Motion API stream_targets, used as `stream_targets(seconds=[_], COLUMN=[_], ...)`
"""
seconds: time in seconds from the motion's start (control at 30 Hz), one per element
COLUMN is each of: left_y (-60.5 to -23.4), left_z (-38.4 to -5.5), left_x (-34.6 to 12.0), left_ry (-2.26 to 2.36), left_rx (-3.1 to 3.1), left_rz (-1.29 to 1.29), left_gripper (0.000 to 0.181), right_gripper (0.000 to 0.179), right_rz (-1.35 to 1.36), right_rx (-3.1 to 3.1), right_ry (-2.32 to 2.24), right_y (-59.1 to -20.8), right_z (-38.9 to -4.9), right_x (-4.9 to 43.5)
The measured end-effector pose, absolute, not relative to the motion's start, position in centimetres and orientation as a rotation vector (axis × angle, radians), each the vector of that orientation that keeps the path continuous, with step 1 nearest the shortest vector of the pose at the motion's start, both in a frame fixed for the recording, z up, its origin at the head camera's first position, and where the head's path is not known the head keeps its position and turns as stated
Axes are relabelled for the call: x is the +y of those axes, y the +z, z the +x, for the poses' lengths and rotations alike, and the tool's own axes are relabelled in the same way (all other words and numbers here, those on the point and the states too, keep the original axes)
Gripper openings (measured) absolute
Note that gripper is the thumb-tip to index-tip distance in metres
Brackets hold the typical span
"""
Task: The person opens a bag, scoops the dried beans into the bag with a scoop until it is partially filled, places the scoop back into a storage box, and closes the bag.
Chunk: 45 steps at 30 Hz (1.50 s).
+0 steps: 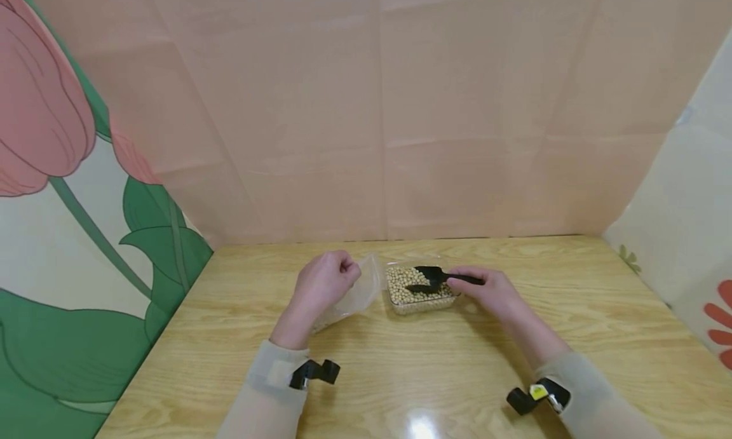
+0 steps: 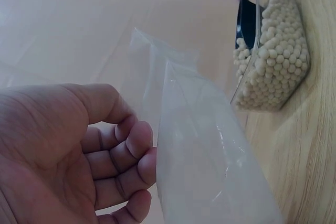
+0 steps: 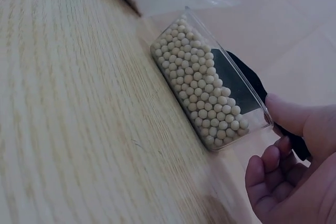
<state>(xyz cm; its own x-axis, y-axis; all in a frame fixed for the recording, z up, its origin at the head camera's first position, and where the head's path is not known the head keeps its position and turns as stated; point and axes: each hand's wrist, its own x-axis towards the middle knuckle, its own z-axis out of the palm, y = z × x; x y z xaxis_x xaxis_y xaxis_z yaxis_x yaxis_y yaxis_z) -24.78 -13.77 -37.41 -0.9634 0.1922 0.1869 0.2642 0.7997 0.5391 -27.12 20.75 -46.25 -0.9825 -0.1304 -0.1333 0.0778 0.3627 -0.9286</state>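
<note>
Your right hand (image 1: 483, 288) grips the black scoop (image 1: 434, 276) by its slim handle, likely keeping those fingers clear of the round, pale beads (image 1: 403, 277). Their rigid, clear box (image 3: 257, 121) sits just beside them. Your left hand (image 1: 325, 280) curls its fingers against the cloudy, thin bag (image 2: 205, 150); whether they pinch it, I cannot tell.

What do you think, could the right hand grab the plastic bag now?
Probably not easily: the right hand grips the black scoop, and the clear box of pale balls stands between that hand and the plastic bag.
</note>
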Motion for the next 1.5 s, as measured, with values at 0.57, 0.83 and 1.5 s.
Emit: stream_targets(seconds=[0.57,0.83,1.5], left_y=[-37.5,-37.6,-37.6], left_z=[-24.9,-24.9,-24.7], left_x=[-13.8,-13.7,-13.4], left_ry=[-0.892,-0.899,-0.894], left_rx=[-2.865,-2.867,-2.865], left_rz=[-0.362,-0.355,-0.367], left_gripper=[0.021,0.023,0.024], right_gripper=[0.065,0.068,0.064], right_rz=[0.016,0.010,-0.087], right_rx=[2.396,2.338,2.270], right_ry=[-1.750,-1.815,-1.968], right_y=[-46.1,-45.8,-43.5], right_z=[-27.0,-27.1,-26.1], right_x=[21.0,21.4,20.9])
